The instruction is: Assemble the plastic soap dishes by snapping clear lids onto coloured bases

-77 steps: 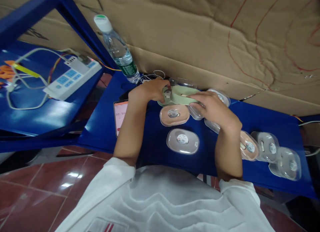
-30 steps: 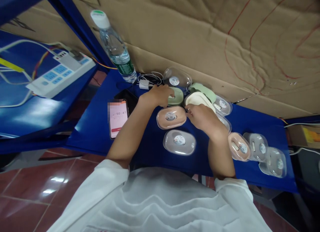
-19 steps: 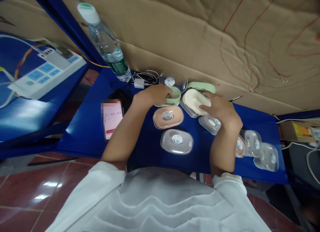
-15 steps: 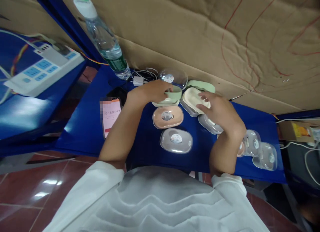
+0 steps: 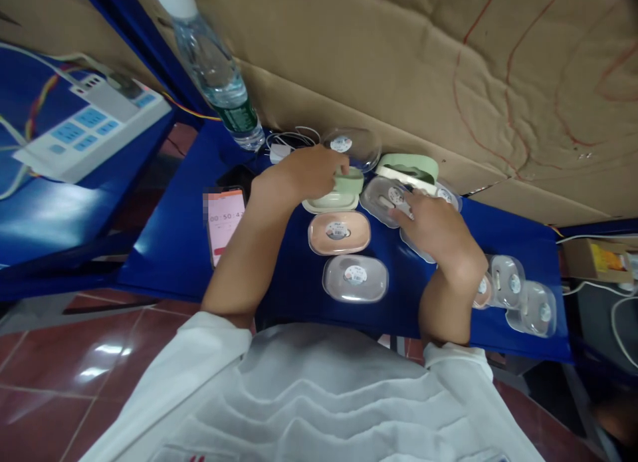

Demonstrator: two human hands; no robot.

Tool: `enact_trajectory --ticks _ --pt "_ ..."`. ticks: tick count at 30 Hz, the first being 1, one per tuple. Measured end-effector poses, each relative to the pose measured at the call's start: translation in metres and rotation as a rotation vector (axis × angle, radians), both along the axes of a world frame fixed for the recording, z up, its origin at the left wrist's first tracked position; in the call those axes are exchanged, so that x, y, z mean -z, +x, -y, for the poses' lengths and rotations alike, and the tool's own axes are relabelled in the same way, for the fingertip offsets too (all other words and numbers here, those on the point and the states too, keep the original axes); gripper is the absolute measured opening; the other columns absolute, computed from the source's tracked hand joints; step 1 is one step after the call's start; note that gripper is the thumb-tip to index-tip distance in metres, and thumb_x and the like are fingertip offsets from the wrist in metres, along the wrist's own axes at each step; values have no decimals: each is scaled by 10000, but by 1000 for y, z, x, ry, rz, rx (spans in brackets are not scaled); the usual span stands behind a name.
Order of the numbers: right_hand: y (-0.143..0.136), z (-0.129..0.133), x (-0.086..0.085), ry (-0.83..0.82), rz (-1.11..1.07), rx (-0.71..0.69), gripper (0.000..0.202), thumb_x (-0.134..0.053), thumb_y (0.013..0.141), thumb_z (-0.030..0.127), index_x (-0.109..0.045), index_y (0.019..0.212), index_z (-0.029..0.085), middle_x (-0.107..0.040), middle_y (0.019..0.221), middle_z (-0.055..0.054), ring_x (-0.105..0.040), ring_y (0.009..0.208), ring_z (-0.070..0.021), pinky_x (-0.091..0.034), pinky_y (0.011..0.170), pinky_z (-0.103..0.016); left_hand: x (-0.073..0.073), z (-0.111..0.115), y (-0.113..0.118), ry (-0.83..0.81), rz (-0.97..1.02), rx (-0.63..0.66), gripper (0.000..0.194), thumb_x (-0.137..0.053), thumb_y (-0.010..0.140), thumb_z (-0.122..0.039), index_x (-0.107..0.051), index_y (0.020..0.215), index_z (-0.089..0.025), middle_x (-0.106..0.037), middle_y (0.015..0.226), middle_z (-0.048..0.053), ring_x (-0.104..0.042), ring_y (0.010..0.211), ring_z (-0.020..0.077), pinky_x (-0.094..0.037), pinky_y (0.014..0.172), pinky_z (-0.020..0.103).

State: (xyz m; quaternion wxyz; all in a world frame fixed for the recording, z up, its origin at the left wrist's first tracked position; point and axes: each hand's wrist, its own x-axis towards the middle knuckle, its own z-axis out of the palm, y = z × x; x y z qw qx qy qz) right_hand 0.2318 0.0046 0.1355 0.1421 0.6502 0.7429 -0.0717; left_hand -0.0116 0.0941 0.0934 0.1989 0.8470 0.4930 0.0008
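Observation:
My left hand [image 5: 321, 173] curls its fingers over the rim of a pale green soap-box piece [image 5: 351, 181], which rests on a cream tray [image 5: 329, 202]. My right hand [image 5: 433, 226] has thumb and fingertips on a clear plastic lid [image 5: 381, 199] with a round label. Behind that lid, a green oval soap-box base [image 5: 411, 164] stands with a cream insert [image 5: 406, 177] against its front edge. Nearer me lie a peach soap box [image 5: 339, 233] under a clear cover and another clear labelled lid [image 5: 355, 278]. The right palm partly hides more clear lids.
A water bottle [image 5: 219, 76] stands at the back left beside a charger and cable [image 5: 280, 153]. A phone [image 5: 225, 224] showing a timer lies left of my forearm. More clear lids [image 5: 535, 309] lie at the right end. Cardboard [image 5: 399, 70] walls the back; a power strip [image 5: 94, 129] sits far left.
The cream insert has left my right fingers and now sits farther back by the green base. My right hand is now on the clear lid. The left hand stays at the green piece.

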Motion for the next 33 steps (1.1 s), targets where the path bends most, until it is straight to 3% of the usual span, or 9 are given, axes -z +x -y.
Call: enact_trajectory --ticks 3,5,10,13,19,23,25,28,33 --pt "2 -5 7 5 -6 11 431 -482 1105 463 -670 1380 189 -729 1369 -185 -723 1183 -351 -556 945 -432 1 4 1 -3 -33 -32 486 -611 852 -127 -700 1311 -260 -765 1306 72 -717 1176 305 -534 1002 390" --pt "-2 -13 18 -42 -45 18 461 -593 1057 455 -627 1452 219 -710 1419 -172 -676 1286 -363 -551 995 -452 -3 11 2 11 -16 -4 495 -601 849 -115 -686 1322 -236 -753 1333 84 -709 1180 308 -530 1014 401" --pt "-9 -35 42 -77 -76 -13 905 -863 842 289 -437 1635 208 -428 1717 -187 -431 1562 -403 -471 1186 -545 -23 33 5 -15 117 96 423 -625 895 -210 -679 1310 -276 -746 1333 51 -679 1190 285 -514 1026 383" --pt "-1 -43 45 -39 -135 -48 815 -806 873 226 -475 1618 227 -467 1703 -154 -478 1536 -378 -460 1208 -526 -26 37 9 -36 135 131 395 -616 904 -267 -693 1291 -277 -745 1321 50 -684 1154 286 -509 1017 400" --pt "23 -46 41 -44 -264 -81 564 -606 1012 237 -552 1573 208 -610 1604 -114 -604 1440 -300 -493 1155 -391 -8 31 27 -2 73 177 374 -589 922 -289 -699 1277 -255 -755 1301 72 -699 1159 271 -513 953 363" --pt "26 -28 20 54 -183 23 495 -435 1067 200 -599 1534 215 -724 1454 -131 -695 1322 -298 -541 1054 -382 -4 34 37 -27 25 223 384 -600 900 -237 -687 1270 -292 -765 1269 51 -720 1149 275 -529 927 356" --pt "18 -9 6 104 -121 12 483 -426 1045 169 -659 1468 195 -778 1333 -160 -732 1248 -323 -556 1004 -392 -6 37 37 -16 23 220 402 -624 879 -222 -685 1271 -284 -763 1260 64 -724 1145 293 -535 909 368" --pt "-4 17 -7 9 -127 -150 485 -430 1002 120 -737 1361 230 -812 1234 -135 -764 1173 -318 -569 949 -375 -13 42 33 10 63 218 354 -633 872 -195 -699 1214 -261 -762 1252 87 -716 1161 308 -529 924 381" --pt "-37 20 9 -152 -7 -160 424 -452 983 91 -787 1233 156 -806 1167 -217 -783 1118 -364 -587 879 -396 -14 43 31 4 77 212 281 -636 881 -204 -698 1152 -248 -763 1220 89 -720 1134 302 -525 896 371"
